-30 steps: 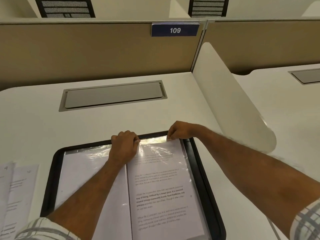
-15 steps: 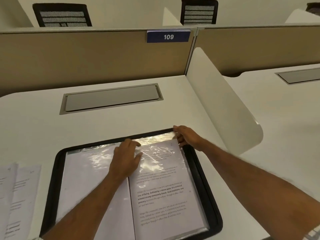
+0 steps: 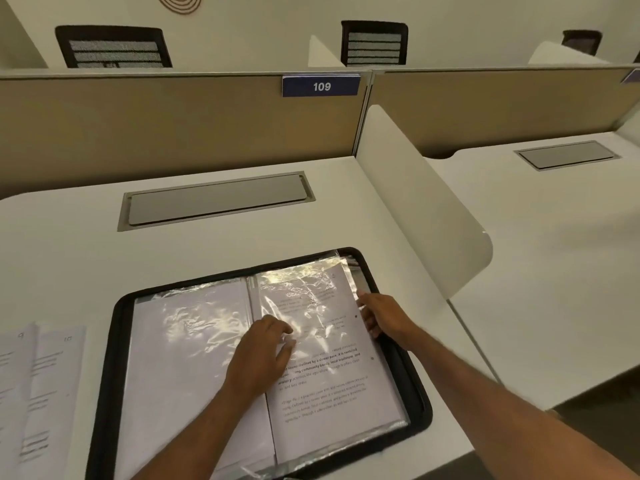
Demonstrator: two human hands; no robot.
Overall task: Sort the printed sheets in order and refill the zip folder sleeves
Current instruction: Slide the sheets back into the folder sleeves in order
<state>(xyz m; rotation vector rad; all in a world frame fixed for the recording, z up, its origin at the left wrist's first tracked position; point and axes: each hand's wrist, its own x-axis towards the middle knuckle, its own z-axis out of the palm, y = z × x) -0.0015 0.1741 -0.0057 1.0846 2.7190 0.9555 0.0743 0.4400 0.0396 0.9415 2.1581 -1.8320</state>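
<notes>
A black zip folder lies open on the white desk, its clear plastic sleeves spread to both sides. The right sleeve holds a printed sheet with paragraphs of text. My left hand lies flat on that sleeve near the spine, fingers straight and pressing the plastic. My right hand touches the sleeve's right edge with its fingertips. The left sleeve shows a blank white page. Loose printed sheets numbered 9 and 10 lie at the left of the folder.
A grey cable hatch is set in the desk behind the folder. A white curved divider stands at the right, with another desk beyond it. A tan partition with a blue 109 sign closes the back.
Both hands have slid from the sleeve's top edge down toward me; the left now presses flat mid-page and the right sits at the right edge. The camera has tilted up.
</notes>
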